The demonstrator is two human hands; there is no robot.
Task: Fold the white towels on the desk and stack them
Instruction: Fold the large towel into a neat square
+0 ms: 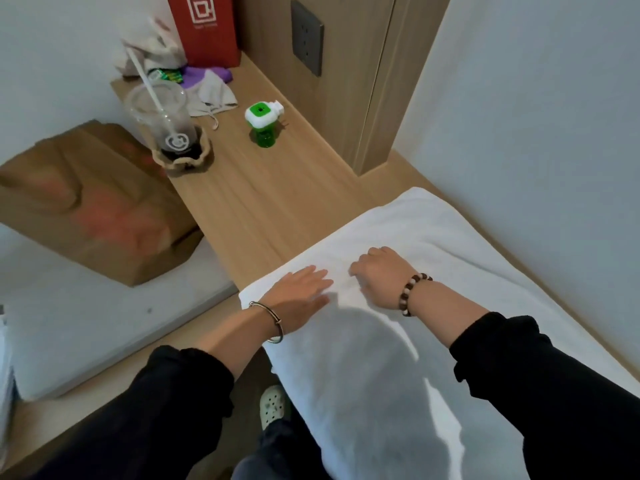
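Crumpled brown paper bag far left, then a clear plastic cup with a straw and a green plug-in bottle on the wood-grain desk. Left hand lies flat, fingers straight, on the fluffy white towel spread over the desk's near end. Right hand curls on it, can't tell if it's pinching.

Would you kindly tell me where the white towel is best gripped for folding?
Pinch the two far corners of the white towel, reaching from the near side: it lies flat along the desk, its far edge free, so that end probably lifts and draws back cleanly.
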